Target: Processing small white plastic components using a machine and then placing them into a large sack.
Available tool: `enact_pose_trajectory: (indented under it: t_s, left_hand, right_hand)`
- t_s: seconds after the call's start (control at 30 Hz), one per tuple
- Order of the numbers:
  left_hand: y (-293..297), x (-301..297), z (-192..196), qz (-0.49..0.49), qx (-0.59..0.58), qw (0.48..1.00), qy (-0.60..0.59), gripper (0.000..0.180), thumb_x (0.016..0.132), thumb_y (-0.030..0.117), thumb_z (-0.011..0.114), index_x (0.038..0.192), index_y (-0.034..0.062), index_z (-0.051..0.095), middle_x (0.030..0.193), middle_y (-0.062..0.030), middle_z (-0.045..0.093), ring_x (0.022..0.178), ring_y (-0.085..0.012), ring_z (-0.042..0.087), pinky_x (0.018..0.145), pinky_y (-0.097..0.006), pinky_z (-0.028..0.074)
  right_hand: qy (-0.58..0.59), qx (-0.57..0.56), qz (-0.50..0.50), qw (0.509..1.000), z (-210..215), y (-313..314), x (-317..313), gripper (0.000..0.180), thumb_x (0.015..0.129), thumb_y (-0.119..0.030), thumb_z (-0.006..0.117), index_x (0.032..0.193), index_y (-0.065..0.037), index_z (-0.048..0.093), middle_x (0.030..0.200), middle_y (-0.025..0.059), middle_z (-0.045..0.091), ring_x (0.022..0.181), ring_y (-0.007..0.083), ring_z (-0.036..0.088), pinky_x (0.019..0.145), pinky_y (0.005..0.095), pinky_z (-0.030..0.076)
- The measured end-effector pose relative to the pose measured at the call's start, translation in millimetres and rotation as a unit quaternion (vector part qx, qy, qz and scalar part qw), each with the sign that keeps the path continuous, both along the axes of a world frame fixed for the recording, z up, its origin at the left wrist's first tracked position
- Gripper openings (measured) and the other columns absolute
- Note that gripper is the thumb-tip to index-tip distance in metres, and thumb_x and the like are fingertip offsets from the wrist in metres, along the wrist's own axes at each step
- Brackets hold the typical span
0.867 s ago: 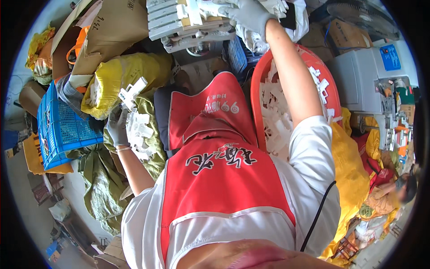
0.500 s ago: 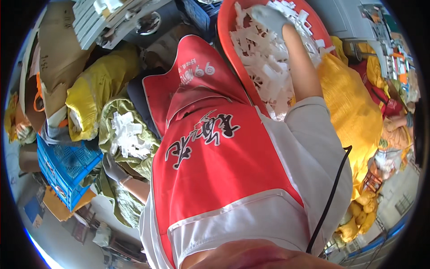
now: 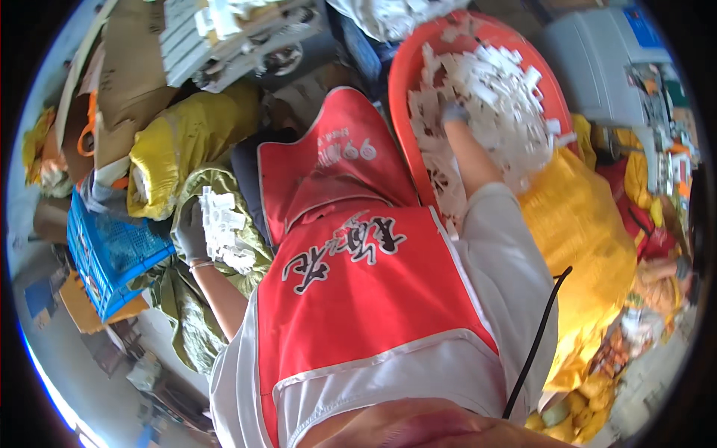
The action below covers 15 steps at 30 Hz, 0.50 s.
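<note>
**Both hands among white plastic pieces**

We see the orange basin (image 3: 403,82) heaped with white plastic pieces (image 3: 497,97); our right hand (image 3: 454,113) is buried there, grip unclear. Our gloved left hand (image 3: 193,233) clasps a white cluster (image 3: 222,224) over the green sack (image 3: 246,246).

White plastic pieces (image 3: 499,89) in an orange-red basin (image 3: 399,82), blue crate (image 3: 104,257), yellow sack (image 3: 168,153).
</note>
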<state>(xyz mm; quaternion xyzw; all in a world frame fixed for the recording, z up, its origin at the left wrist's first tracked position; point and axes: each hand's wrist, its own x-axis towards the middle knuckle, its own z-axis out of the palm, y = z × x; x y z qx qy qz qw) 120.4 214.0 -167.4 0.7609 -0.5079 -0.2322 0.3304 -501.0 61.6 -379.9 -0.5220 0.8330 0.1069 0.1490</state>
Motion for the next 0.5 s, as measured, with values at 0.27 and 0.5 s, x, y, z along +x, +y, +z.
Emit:
enact_pose_trajectory:
  t_s: [0.27,0.5]
  left_hand:
    - [-29.2,-27.6,40.4,0.011,-0.064,0.998,-0.010,0.022,0.085,0.013,0.058,0.100,-0.0016,0.063,0.090,-0.0077,0.066,0.080,-0.0105,0.059,0.073,-0.025,0.047]
    - [-103.3,-68.8,100.6,-0.094,-0.224,0.967,-0.072,0.020,0.082,0.009,0.060,0.099,0.0010,0.064,0.092,-0.0109,0.067,0.081,-0.0162,0.065,0.073,-0.027,0.049]
  right_hand:
    - [-0.046,0.004,0.145,0.988,115.7,0.8,12.9,0.046,0.077,-0.014,0.053,0.122,-0.014,0.047,0.124,0.0191,0.049,0.110,0.0347,0.052,0.090,0.0439,0.044]
    - [-0.083,0.025,0.132,0.987,136.1,33.8,-47.5,0.040,0.074,-0.019,0.062,0.110,-0.005,0.054,0.112,0.0203,0.055,0.102,0.0352,0.055,0.086,0.0400,0.046]
